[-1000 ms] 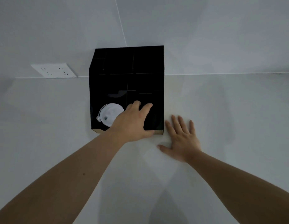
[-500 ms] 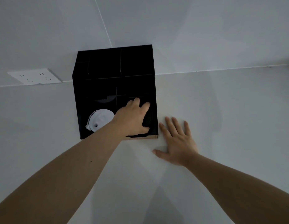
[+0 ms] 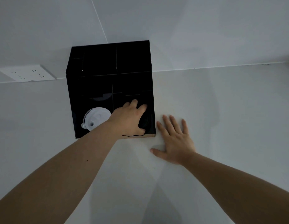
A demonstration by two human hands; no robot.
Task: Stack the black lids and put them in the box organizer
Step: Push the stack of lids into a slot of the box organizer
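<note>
The black box organizer [image 3: 95, 62] stands on the white table against the wall, divided into several compartments. My left hand [image 3: 129, 120] reaches down into its front right compartment, fingers and thumb curved around a dark round stack of black lids [image 3: 147, 122], which is barely distinguishable from the black walls. A white lid [image 3: 96, 118] lies in the front left compartment, beside my left wrist. My right hand [image 3: 176, 139] rests flat on the table just right of the organizer, fingers spread and holding nothing.
A white wall socket [image 3: 27, 73] sits on the wall at the left, close to the table's back edge. The white table [image 3: 221, 118] stretches to the right and towards me.
My left hand has sunk slightly deeper into the front right compartment. The view has swung a little sideways. My right hand stays flat on the table.
</note>
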